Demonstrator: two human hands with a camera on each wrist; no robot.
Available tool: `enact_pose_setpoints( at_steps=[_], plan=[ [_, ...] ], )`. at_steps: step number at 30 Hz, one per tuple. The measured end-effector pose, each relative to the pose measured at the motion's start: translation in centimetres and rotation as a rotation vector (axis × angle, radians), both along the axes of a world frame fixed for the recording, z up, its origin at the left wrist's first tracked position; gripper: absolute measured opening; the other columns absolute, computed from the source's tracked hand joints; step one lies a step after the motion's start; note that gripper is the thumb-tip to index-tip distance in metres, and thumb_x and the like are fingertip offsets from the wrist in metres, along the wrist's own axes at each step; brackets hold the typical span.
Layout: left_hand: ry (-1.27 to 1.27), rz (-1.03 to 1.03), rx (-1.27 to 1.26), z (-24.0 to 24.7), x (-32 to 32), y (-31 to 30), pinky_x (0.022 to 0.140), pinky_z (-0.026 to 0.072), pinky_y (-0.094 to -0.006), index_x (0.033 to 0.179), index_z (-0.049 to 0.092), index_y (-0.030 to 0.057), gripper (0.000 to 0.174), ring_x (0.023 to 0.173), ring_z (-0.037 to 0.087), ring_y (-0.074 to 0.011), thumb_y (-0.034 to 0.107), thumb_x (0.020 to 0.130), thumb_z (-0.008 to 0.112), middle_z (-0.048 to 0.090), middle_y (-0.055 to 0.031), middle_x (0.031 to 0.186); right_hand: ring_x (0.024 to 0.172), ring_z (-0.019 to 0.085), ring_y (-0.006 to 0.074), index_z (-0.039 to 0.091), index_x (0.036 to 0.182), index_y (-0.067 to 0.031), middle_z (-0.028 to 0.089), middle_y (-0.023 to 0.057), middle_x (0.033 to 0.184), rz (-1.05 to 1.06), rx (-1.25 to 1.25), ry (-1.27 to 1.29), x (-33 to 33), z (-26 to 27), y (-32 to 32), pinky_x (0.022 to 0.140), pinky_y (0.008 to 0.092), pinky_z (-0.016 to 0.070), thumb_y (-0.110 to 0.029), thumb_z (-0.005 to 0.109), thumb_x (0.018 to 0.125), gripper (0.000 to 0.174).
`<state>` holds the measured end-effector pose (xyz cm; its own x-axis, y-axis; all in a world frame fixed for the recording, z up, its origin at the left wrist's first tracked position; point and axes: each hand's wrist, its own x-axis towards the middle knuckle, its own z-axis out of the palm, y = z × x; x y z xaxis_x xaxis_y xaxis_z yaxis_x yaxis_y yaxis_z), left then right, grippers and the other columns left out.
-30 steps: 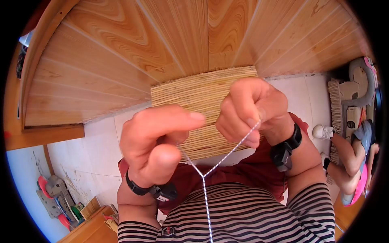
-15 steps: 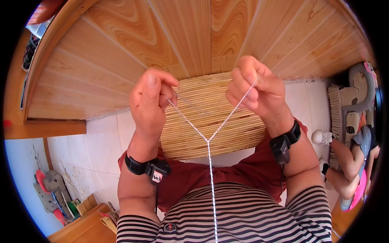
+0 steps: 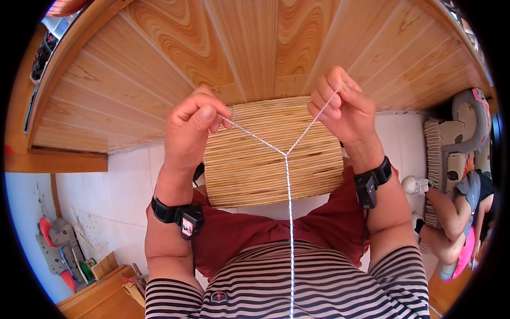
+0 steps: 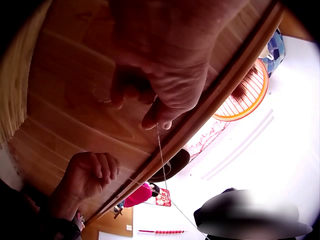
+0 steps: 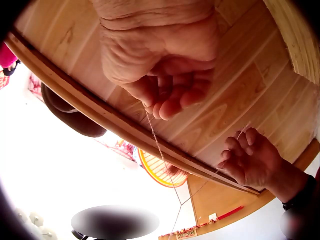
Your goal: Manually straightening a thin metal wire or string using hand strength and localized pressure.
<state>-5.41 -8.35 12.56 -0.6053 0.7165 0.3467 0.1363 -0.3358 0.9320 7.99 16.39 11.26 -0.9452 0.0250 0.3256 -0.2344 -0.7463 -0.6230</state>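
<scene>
In front of the striped shirt (image 3: 329,282), a thin white string (image 3: 289,212) runs up and splits in two like a Y. The left hand (image 3: 191,127) pinches one end between thumb and finger. The right hand (image 3: 345,109) pinches the other end with curled fingers. The hands seem to pull apart so both ends are tight. Under them lies a straw mat (image 3: 255,175), then wooden boards (image 3: 239,48) and a pale tiled floor (image 3: 122,186)

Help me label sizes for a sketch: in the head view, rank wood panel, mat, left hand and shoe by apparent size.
1. wood panel
2. mat
3. left hand, pinching string; nearer the camera, so inflated
4. shoe
</scene>
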Motion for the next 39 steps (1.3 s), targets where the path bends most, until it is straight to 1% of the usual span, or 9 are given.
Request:
enact_pose_setpoints(
  at_steps=[5,16,25,28,30,31,33,36,39],
  plan=[
    [0.042,-0.032,-0.059,-0.2,-0.5,-0.5,0.066,0.0416,-0.0264,0.086,0.062,0.0009,0.023,0.072,0.055,-0.0153,0.024,0.089,0.064,0.047,-0.0038,0.079,0.063,0.047,0.0113,0.053,0.091,-0.0089,0.054,0.0009,0.074,-0.025,-0.033,-0.032,0.0,-0.2,0.2,0.058,0.0274,0.0350,-0.018,0.049,0.095,0.011],
    [-0.109,0.069,-0.231,-0.3,-1.0,-0.1,0.066,0.0438,-0.0241,0.088,0.064,0.0015,0.014,0.070,0.054,-0.0098,0.015,0.089,0.062,0.058,-0.0014,0.077,0.067,0.050,0.0104,0.056,0.092,-0.0084,0.058,0.0023,0.078,-0.153,-0.167,-0.249,-0.3,-1.3,0.8,0.061,0.0245,0.0417,-0.016,0.052,0.094,0.009],
    [-0.223,0.130,-0.460,-1.6,-1.8,0.4,0.065,0.0448,-0.0226,0.089,0.064,0.0015,0.012,0.066,0.052,-0.0075,0.014,0.089,0.062,0.062,-0.0013,0.078,0.056,0.051,0.0065,0.056,0.094,-0.0022,0.067,0.0129,0.098,-0.167,-0.469,-0.400,-0.3,-2.8,2.5,0.048,0.0194,0.0457,-0.010,0.049,0.094,0.010],
    [-0.222,0.145,-0.497,-1.7,-1.7,0.7,0.063,0.0447,-0.0223,0.089,0.064,0.0012,0.013,0.065,0.051,-0.0070,0.014,0.089,0.063,0.062,-0.0012,0.078,0.065,0.060,0.0093,0.054,0.095,0.0011,0.067,0.0133,0.095,-0.197,-0.583,-0.387,0.0,-3.2,3.0,0.055,0.0215,0.0548,-0.007,0.047,0.095,0.011],
    [-0.214,0.154,-0.523,-1.8,-1.7,0.9,0.063,0.0448,-0.0222,0.089,0.064,0.0010,0.013,0.064,0.051,-0.0068,0.014,0.089,0.063,0.062,-0.0012,0.079,0.085,0.066,0.0191,0.051,0.096,0.0041,0.064,0.0156,0.098,-0.391,-0.556,-0.378,-0.1,-3.5,3.3,0.074,0.0326,0.0601,-0.005,0.045,0.094,0.011],
    [-0.198,0.160,-0.531,-1.9,-1.8,0.9,0.062,0.0447,-0.0219,0.089,0.064,0.0009,0.013,0.064,0.051,-0.0068,0.014,0.088,0.063,0.062,-0.0013,0.078,0.085,0.066,0.0191,0.051,0.096,0.0041,0.064,0.0156,0.098,-0.391,-0.558,-0.380,-0.2,-3.6,3.3,0.074,0.0326,0.0601,-0.005,0.045,0.094,0.011],
    [-0.183,0.164,-0.541,-2.2,-1.9,1.0,0.061,0.0446,-0.0216,0.088,0.064,0.0008,0.013,0.063,0.051,-0.0068,0.014,0.088,0.063,0.062,-0.0014,0.078,0.106,0.061,0.0305,0.051,0.094,0.0061,0.061,0.0190,0.104,-0.633,-0.559,-0.424,-0.7,-2.6,2.5,0.094,0.0462,0.0528,-0.004,0.043,0.094,0.012],
    [-0.154,0.198,-0.575,-2.6,-2.0,1.3,0.060,0.0445,-0.0213,0.088,0.064,0.0009,0.013,0.063,0.052,-0.0068,0.013,0.088,0.064,0.062,-0.0014,0.078,0.117,0.052,0.0371,0.050,0.092,0.0076,0.058,0.0213,0.109,-0.664,-0.522,-0.412,-0.8,-2.4,2.3,0.104,0.0555,0.0406,-0.002,0.044,0.093,0.012],
    [-0.120,0.248,-0.647,-2.8,-2.4,1.3,0.059,0.0441,-0.0213,0.086,0.064,0.0010,0.012,0.063,0.051,-0.0070,0.012,0.087,0.063,0.061,-0.0005,0.076,0.120,0.050,0.0369,0.052,0.091,0.0050,0.058,0.0204,0.110,-0.690,-0.384,-0.402,-0.6,-2.2,1.9,0.105,0.0560,0.0385,-0.003,0.045,0.093,0.011]
  ],
)
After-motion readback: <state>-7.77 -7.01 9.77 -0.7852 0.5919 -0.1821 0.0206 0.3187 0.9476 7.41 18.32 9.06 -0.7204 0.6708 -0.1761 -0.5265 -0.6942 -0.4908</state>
